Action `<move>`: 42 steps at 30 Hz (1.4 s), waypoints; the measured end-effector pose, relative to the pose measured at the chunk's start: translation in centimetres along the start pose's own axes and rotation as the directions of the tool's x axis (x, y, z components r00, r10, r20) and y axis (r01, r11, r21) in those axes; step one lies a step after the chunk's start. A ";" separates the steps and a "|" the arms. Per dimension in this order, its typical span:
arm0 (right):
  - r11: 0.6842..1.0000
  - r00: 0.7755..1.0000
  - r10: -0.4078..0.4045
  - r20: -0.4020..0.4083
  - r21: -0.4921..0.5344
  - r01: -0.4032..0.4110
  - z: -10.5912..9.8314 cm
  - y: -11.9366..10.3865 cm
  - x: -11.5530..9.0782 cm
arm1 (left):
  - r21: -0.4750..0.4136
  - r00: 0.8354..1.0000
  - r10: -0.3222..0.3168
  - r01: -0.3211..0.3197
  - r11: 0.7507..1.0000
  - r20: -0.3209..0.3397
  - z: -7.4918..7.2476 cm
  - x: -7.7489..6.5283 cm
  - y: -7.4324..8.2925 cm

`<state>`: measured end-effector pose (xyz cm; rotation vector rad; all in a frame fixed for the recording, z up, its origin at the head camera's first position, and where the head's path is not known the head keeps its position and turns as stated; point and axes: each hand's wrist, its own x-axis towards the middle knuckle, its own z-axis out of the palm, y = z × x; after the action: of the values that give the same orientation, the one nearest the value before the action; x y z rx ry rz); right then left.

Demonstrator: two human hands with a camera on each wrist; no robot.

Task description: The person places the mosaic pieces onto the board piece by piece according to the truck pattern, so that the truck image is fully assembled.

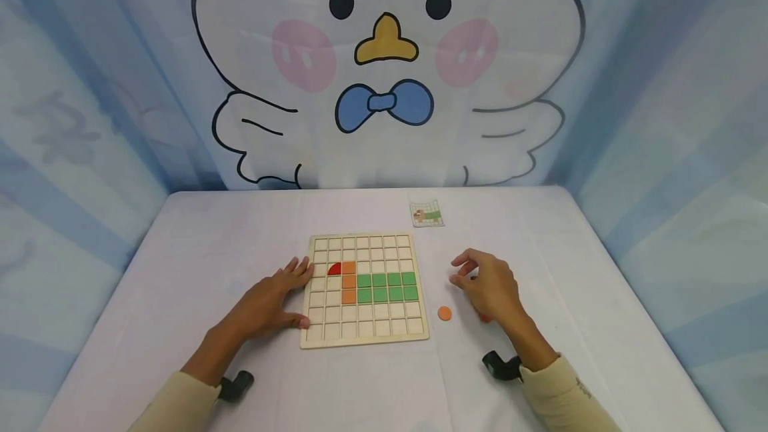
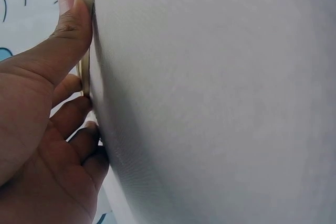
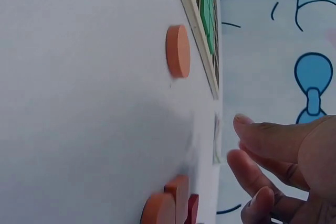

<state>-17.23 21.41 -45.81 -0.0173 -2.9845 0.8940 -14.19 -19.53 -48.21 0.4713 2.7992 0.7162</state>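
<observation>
Pale wooden, square and gridded, a board (image 1: pixel 365 313) lies on the white-covered bench (image 1: pixel 570 252), carrying red (image 1: pixel 335 269), orange (image 1: pixel 349 281) and green flat tiles (image 1: pixel 379 279). The left hand (image 1: pixel 268 300), fingers spread apart, touches its left edge. The right hand (image 1: pixel 489 285) hovers right of it, fingers loosely bent, thumb and forefinger apart, near a flat orange disc (image 1: pixel 444 313).
</observation>
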 end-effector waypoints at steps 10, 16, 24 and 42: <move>0.994 0.995 0.097 0.040 -0.061 -0.094 -1.7 3.2 -1.0 | -0.004 1.000 -0.003 0.003 1.000 -0.002 -0.1 -0.2 0.1; 0.992 0.993 0.103 0.057 -0.085 -0.098 -1.8 3.7 -0.9 | -0.008 1.000 -0.002 0.002 1.000 -0.008 0.1 -0.2 -0.1; 0.995 0.996 0.062 0.061 -0.076 -0.057 -1.6 3.6 -0.4 | 0.001 1.000 0.007 -0.007 1.000 -0.011 0.2 -0.2 -0.2; 0.999 0.996 0.035 0.077 0.006 -0.035 -0.4 2.8 0.6 | -0.003 1.000 -0.007 0.007 1.000 -0.004 0.1 0.0 0.0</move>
<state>-17.77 23.96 -46.95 -0.0363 -3.0608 0.9296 -14.12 -19.49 -48.34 0.4599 2.8021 0.7202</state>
